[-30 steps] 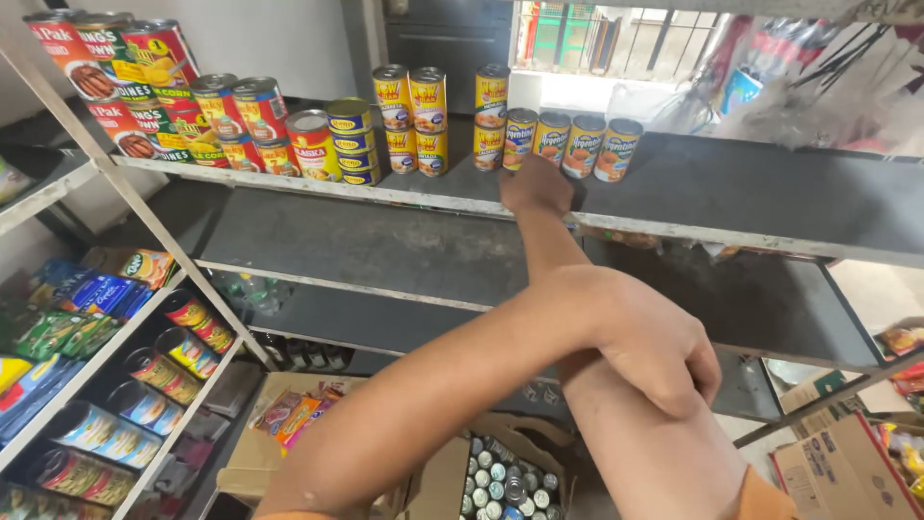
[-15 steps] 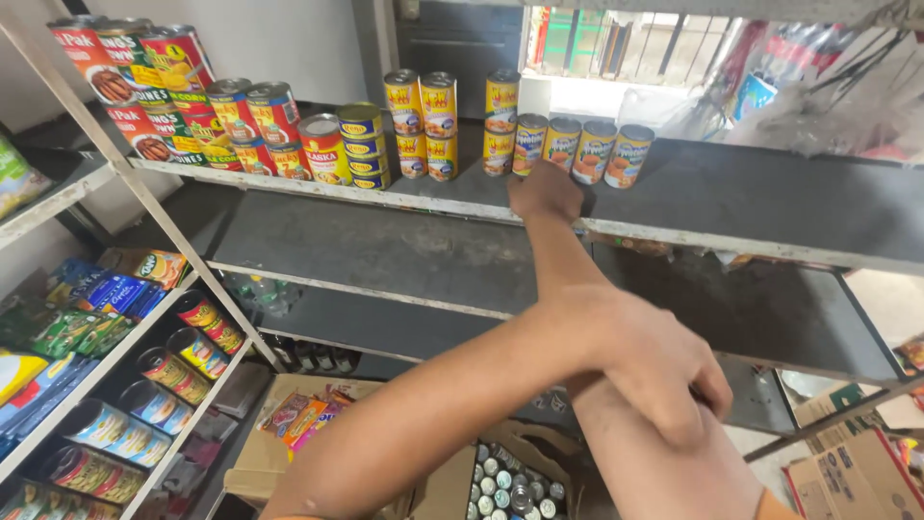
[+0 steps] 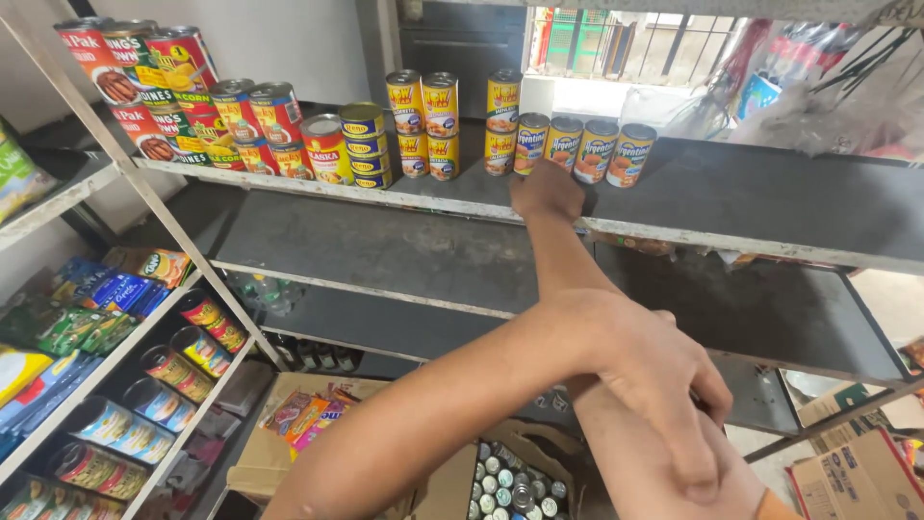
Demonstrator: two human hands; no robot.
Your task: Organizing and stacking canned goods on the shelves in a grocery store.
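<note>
My right hand (image 3: 547, 193) reaches up to the top dark shelf (image 3: 751, 207), knuckles toward me and fingers curled. It sits just in front of a row of orange-labelled cans (image 3: 577, 146). What lies under the palm is hidden. My left hand (image 3: 654, 385) lies draped over my right arm near the elbow, fingers loose, holding no object. Left of the right hand stand stacked yellow cans (image 3: 423, 120), then blue-and-yellow cans (image 3: 364, 144) and red-labelled cans (image 3: 260, 120).
Below are two bare dark shelves (image 3: 385, 250). A slanted rack at the left (image 3: 125, 385) holds packets and lying cans. Open cardboard boxes (image 3: 308, 424) with packets and small tins stand on the floor. Plastic bags (image 3: 818, 87) hang at the top right.
Both hands stay where they were. Only the view has shifted slightly.
</note>
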